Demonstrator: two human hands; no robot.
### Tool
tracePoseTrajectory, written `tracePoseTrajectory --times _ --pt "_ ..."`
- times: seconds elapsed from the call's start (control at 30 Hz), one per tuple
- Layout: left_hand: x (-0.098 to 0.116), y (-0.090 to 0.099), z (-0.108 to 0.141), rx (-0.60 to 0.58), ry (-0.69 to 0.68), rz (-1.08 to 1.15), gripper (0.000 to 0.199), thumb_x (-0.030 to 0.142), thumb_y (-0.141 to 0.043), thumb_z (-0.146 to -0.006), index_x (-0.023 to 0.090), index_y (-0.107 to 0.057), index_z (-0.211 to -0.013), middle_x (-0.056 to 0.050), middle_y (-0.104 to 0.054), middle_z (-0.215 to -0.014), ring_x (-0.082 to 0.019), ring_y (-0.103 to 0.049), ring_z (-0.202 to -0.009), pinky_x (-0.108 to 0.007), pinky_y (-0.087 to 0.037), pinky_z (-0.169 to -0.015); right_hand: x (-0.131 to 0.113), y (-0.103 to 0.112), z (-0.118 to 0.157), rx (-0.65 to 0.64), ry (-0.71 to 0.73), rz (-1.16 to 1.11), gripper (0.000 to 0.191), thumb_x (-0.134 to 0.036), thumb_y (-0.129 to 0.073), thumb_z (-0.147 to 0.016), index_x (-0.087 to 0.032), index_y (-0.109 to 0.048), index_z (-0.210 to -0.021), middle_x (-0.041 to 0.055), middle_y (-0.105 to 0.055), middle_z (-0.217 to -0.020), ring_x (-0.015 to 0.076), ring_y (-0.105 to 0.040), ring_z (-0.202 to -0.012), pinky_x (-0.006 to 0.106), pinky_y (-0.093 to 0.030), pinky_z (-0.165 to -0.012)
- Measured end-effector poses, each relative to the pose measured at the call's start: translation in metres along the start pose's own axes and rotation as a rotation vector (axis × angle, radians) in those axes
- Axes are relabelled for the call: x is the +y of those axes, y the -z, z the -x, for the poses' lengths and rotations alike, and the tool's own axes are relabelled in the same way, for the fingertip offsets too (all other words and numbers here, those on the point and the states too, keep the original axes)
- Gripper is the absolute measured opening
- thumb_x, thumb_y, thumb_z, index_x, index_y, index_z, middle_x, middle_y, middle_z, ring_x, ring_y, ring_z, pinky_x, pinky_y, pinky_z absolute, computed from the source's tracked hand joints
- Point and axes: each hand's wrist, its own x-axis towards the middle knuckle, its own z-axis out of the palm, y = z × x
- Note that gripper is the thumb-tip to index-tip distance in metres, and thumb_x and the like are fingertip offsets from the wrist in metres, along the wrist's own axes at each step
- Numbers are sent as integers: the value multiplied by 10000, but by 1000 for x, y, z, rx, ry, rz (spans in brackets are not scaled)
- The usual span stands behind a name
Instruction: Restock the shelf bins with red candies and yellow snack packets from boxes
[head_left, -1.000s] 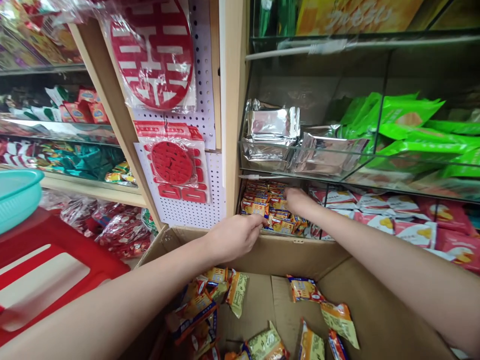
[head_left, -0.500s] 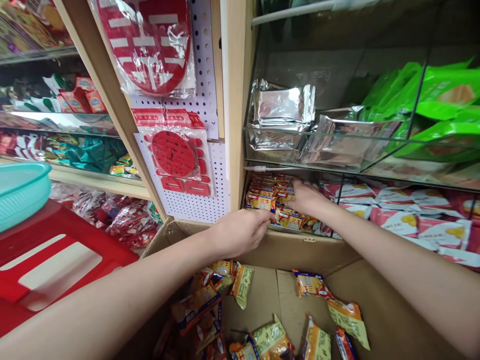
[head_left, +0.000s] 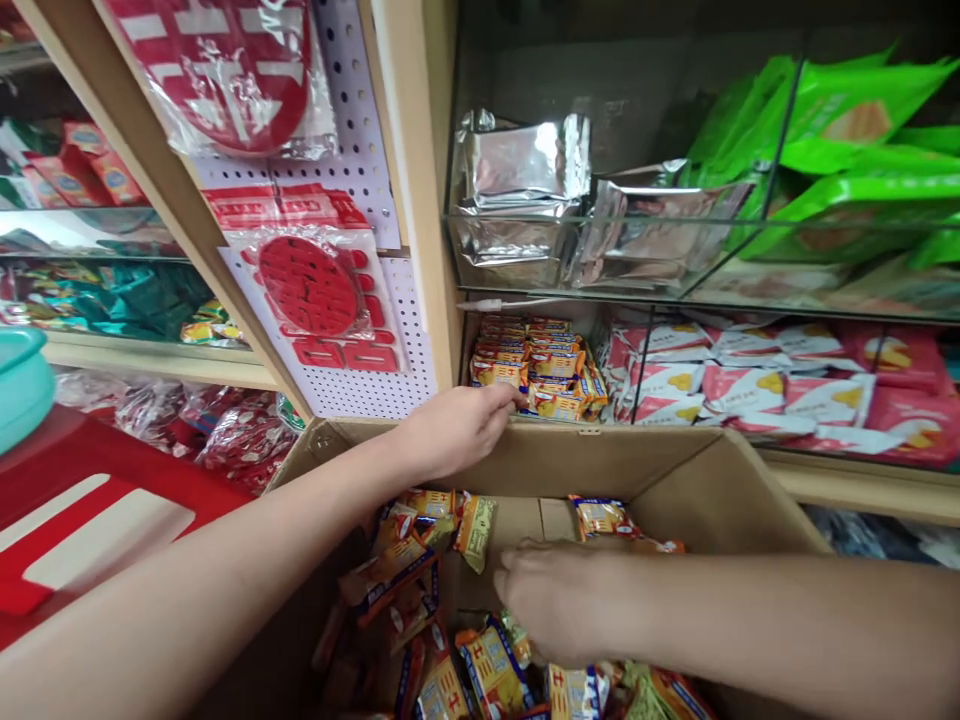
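My left hand (head_left: pixel 457 430) is over the back rim of the cardboard box (head_left: pixel 645 455), its fingers pinched at the front of the lower shelf. Its fingertips are close to the stacked orange-and-blue snack packets (head_left: pixel 555 365) there; what they grip, if anything, is hidden. Inside the box, my right hand (head_left: pixel 551 600) reaches down among loose snack packets (head_left: pixel 491 665). Motion blurs this hand and its fingertips point away from view, so its grip is unclear. A yellow-green packet (head_left: pixel 474 530) lies behind it, near the box's back wall.
Pink-and-white packets (head_left: pixel 739 385) fill the shelf to the right. Silver packs (head_left: pixel 525 190) and green bags (head_left: pixel 862 180) lie on the glass shelf above. Red wrapped decorations (head_left: pixel 315 290) hang on a pegboard. A red stool (head_left: pixel 142 460) with a teal basket (head_left: pixel 22 380) stands left.
My right hand has left the snack packets on the shelf and dropped into the box. My left hand stays at the shelf front. The view has shifted slightly right and down.
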Motion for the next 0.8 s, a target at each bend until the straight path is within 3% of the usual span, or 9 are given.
tracePoseTrajectory --times 0.07,0.17,0.23,0.33,0.43,0.5,0.63,0.7,0.8 --pt "2 0 0 -19 -17 0 323 301 -260 -844 208 -502 -1036 -36 -609 -869 -149 -564 -752 -257 -414 -681 1 -17 -17 -41 3 -57 371 -194 -596 -632 -33 -569 -964 165 -592 -914 236 -565 -830 282 -456 -641" --pt "6 1 2 -46 -63 6 313 282 -268 -841 208 -504 -1033 -38 -603 -932 -153 -558 -808 -261 -409 -721 7 -42 -31 52 -56 -165 428 -211 -621 -588 -64 -564 -986 135 -618 -881 231 -586 -788 265 -459 -601" --pt "7 2 4 -55 -74 16 310 272 -275 -839 204 -509 -1031 -39 -602 -950 -155 -555 -829 -263 -405 -738 10 -52 -35 47 -120 -221 420 -278 -628 -579 -86 -590 -950 110 -636 -825 223 -596 -736 255 -452 -562" --pt "7 4 5 -58 -71 66 312 265 -286 -838 195 -519 -1033 -42 -597 -978 -154 -548 -861 -266 -400 -762 11 -47 -35 -54 -120 -182 320 -338 -597 -616 -97 -650 -819 96 -644 -736 211 -597 -683 246 -430 -530" --pt "6 4 3 -34 -47 173 291 283 -331 -826 182 -545 -994 -45 -606 -946 -154 -549 -843 -280 -403 -766 10 -18 -19 -47 -84 -110 214 -267 -585 -651 -92 -655 -752 102 -636 -688 198 -589 -646 233 -392 -487" --pt "5 5 2 4 -31 351 257 292 -388 -804 163 -554 -952 -47 -611 -911 -145 -552 -820 -276 -412 -759 13 9 1 104 -111 -193 204 -272 -522 -718 -113 -627 -788 83 -625 -670 160 -561 -554 219 -340 -422" --pt "7 9 2 56 -1 871 292 347 -416 -797 121 -535 -939 -61 -610 -861 -131 -564 -768 -265 -440 -705 33 52 42 631 -156 -390 275 -391 -395 -806 -165 -551 -799 33 -592 -695 124 -514 -570 218 -348 -492" --pt "10 13 3 32 -2 994 331 393 -403 -801 116 -552 -905 -47 -606 -800 -124 -562 -726 -252 -443 -670 46 60 53 857 -156 -469 255 -377 -375 -823 -177 -532 -807 14 -585 -733 115 -516 -631 208 -360 -549" --pt "15 14 5 22 -38 1022 289 374 -475 -768 124 -573 -874 -20 -595 -761 -107 -546 -704 -221 -432 -650 61 56 55 1038 -158 -568 261 -400 -380 -821 -181 -518 -854 -7 -573 -695 107 -507 -623 195 -350 -535"
